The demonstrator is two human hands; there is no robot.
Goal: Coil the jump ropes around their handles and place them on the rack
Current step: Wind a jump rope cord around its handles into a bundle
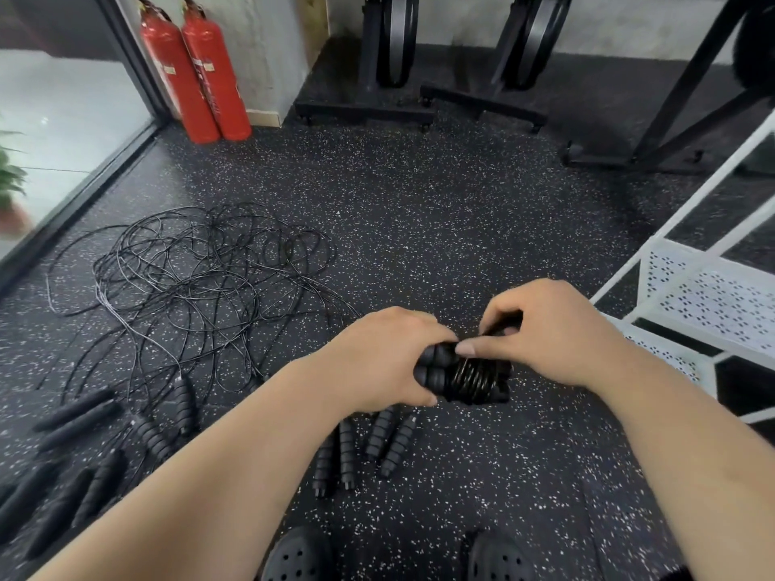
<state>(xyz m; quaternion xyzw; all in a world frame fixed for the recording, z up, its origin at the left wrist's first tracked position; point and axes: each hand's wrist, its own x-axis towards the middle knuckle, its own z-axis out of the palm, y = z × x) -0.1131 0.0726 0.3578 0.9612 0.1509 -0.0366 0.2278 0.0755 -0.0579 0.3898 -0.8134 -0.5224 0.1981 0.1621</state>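
A plant (9, 178) shows at the far left edge, behind glass. Two red extinguishers (197, 73) stand side by side against the wall. In front of them, a loose tangle of thin black ropes (197, 270) lies spread over the speckled floor (419, 211). Nearer the person, at the lower left, several black handles (75, 417) lie on the floor, some ribbed, some blurred; a few ropes run down to them. Four more ribbed handles lie close together just below the hands. The toes of two black shoes (297, 555) show at the bottom edge.

The left hand (386, 358) grips the left end of a bundle (465, 379), its fingers curled round two ribbed handles held side by side. Rope is coiled in tight turns around the middle of this bundle, which is held above the floor, between the two hands. The right hand (545, 329) is at the top of the bundle: its thumb lies against the coils and its curled fingers pinch a black strand just above them.

At the back, two black machines (390, 56) stand against the wall. The white rack (704, 304) stands at the right, just beside the right forearm, with perforated shelves; no rope is seen on the shelves in view.
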